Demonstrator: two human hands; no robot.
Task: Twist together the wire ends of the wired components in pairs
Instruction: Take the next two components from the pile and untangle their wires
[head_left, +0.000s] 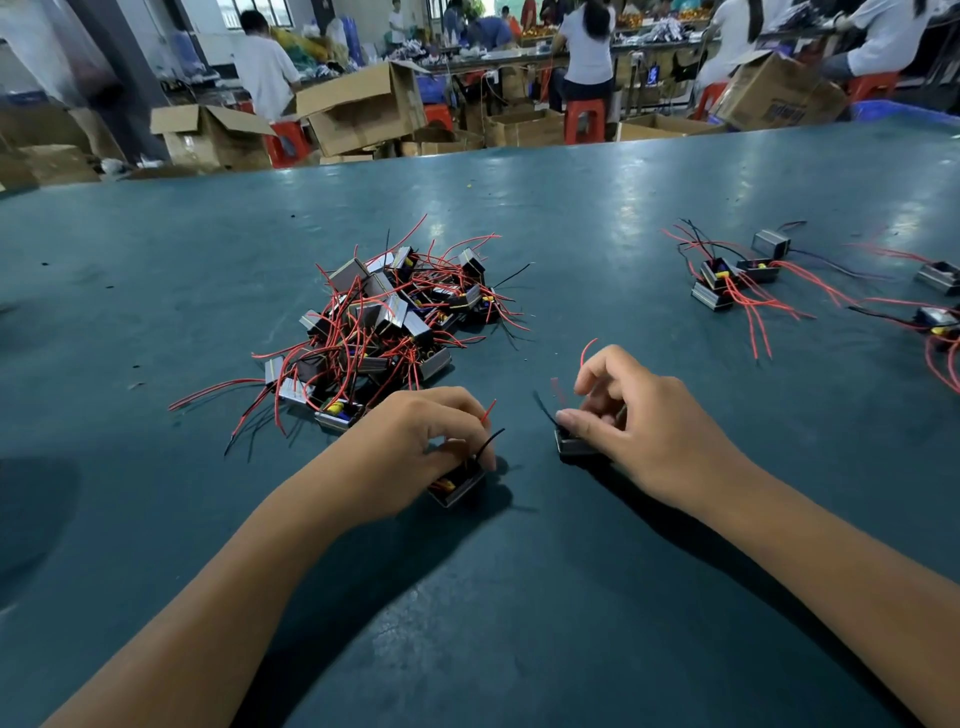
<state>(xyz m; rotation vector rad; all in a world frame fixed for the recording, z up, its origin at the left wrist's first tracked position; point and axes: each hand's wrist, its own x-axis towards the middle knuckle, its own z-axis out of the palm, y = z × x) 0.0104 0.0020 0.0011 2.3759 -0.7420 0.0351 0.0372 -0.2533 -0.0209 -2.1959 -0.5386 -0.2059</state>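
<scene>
A tangled pile of small boxy wired components (379, 322) with red and black leads lies on the green table (571, 208), just beyond my left hand. My left hand (426, 441) grips one component (460, 483) against the table; its short red and black wires stick up past my fingers. My right hand (634, 421) holds a second component (574, 446) with curled fingers, a black wire by my thumb and a red wire rising above my fingers. The two components sit apart, their wires not touching.
A spread-out group of components with red and black wires (737, 280) lies at the right, reaching toward the table's right edge (940, 322). Beyond the table's far edge are cardboard boxes (358, 114), red stools (584, 122) and people at benches.
</scene>
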